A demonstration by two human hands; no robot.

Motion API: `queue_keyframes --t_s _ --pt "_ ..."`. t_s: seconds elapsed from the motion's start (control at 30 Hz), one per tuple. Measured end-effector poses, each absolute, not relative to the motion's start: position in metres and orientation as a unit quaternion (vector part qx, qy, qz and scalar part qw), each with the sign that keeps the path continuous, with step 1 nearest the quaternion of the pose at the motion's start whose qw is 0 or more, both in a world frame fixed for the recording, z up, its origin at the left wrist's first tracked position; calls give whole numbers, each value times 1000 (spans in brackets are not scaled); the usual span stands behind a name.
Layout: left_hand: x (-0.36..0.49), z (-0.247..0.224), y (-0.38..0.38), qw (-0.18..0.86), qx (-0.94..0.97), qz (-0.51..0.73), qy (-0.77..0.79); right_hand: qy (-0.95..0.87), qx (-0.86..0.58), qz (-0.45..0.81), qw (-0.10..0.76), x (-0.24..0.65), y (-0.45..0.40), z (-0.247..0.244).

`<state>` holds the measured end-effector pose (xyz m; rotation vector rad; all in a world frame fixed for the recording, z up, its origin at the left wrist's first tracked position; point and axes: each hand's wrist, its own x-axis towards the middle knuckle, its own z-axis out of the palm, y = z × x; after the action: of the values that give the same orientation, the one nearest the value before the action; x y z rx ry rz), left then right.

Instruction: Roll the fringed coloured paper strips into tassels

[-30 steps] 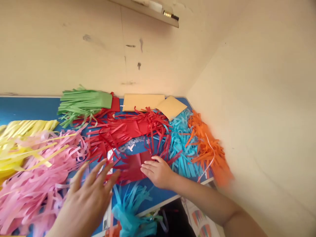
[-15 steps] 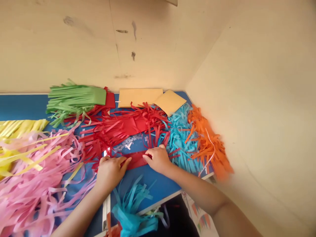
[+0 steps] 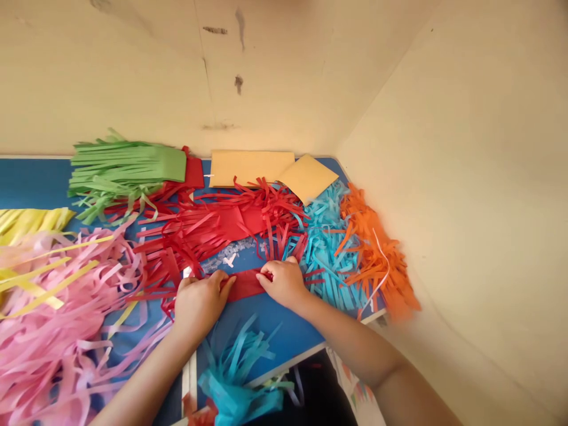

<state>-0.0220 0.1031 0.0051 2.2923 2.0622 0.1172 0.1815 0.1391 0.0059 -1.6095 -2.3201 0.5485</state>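
Observation:
A strip of red tissue paper (image 3: 245, 284) with fringed ends lies on the blue tabletop (image 3: 284, 315) between my hands. My left hand (image 3: 202, 302) pinches it near its left side, thumb against fingers. On the opposite side my right hand (image 3: 284, 283) grips the same paper between thumb and curled fingers. Just beyond my hands is a pile of red fringed paper (image 3: 239, 223). Light blue fringed paper (image 3: 331, 254) lies right of my right hand, and a teal fringed bunch (image 3: 242, 384) sits near the front edge.
Pink fringe (image 3: 57, 319) and yellow fringe (image 3: 35, 225) spread at the left. Green fringed paper (image 3: 133, 163) and a yellow-orange sheet (image 3: 251, 168) lie by the back wall. Orange fringe (image 3: 377, 254) leans on the right wall, with a thin pale string (image 3: 382, 272) over it.
The view has shifted slightly. Both hands keep their pinch on the red tissue paper, nearly in the same place.

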Motion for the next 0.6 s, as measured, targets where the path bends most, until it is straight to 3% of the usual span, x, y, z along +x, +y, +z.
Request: queue_keyframes --t_s 0.2,0.27,0.4,0.6 --pt "-27 11 104 -38 808 105 579 -792 -582 17 183 193 136 16" --pt "-29 15 106 -58 858 114 497 -845 -502 -8 184 192 129 18" --pt "-28 25 100 -46 892 97 439 -937 -309 95 129 189 120 12" --pt "-27 28 84 -58 870 123 474 -921 -329 165 130 199 138 7"
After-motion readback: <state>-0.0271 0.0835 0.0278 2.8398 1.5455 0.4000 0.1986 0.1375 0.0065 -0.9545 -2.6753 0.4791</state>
